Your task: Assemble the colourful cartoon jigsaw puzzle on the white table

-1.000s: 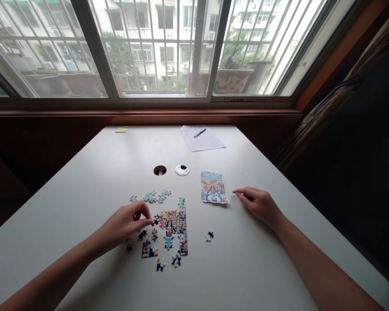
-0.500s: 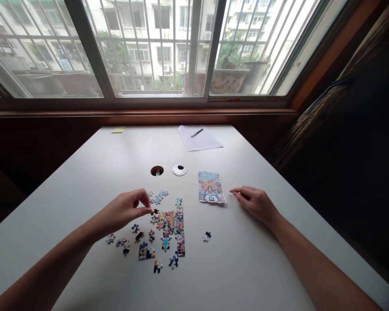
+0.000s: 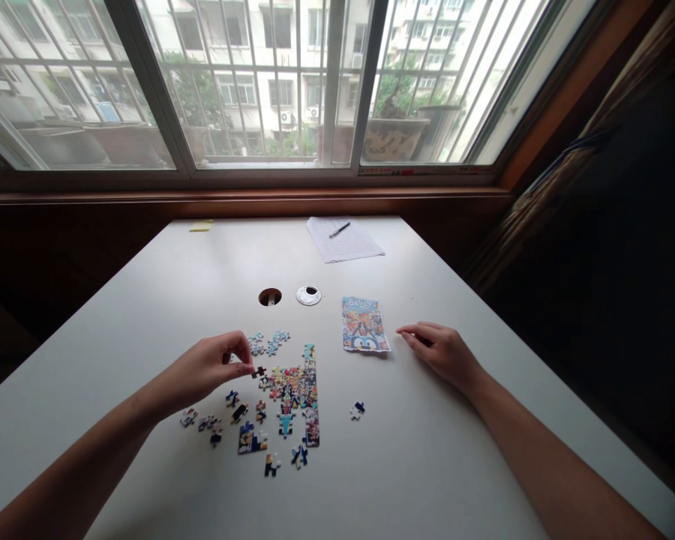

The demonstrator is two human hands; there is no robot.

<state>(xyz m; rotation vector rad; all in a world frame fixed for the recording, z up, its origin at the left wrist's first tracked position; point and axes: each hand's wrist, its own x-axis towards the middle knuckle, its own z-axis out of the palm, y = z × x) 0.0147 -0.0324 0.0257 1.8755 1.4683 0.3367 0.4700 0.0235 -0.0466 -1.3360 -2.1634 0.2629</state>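
Observation:
My left hand (image 3: 225, 360) pinches a small dark puzzle piece (image 3: 259, 372) by its edge, just left of the partly joined puzzle (image 3: 295, 386). Loose light-blue pieces (image 3: 273, 343) lie beyond it. Several dark and mixed pieces (image 3: 239, 412) are scattered on the near left side, with a joined corner section (image 3: 250, 439) among them. A single piece (image 3: 357, 410) lies to the right of the puzzle. My right hand (image 3: 439, 349) rests on the table, fingers loosely extended and holding nothing, beside the colourful picture sheet (image 3: 364, 325).
On the white table (image 3: 427, 465) are a round hole (image 3: 270, 297) and a metal cover (image 3: 309, 295). Farther back lie papers (image 3: 346, 244) with a pen (image 3: 340, 230) on top, and a yellow note (image 3: 201, 226). A barred window stands behind the table.
My left hand has moved slightly left, away from the joined puzzle, with the dark piece at its fingertips. My right hand stays in place. The view has shifted a little.

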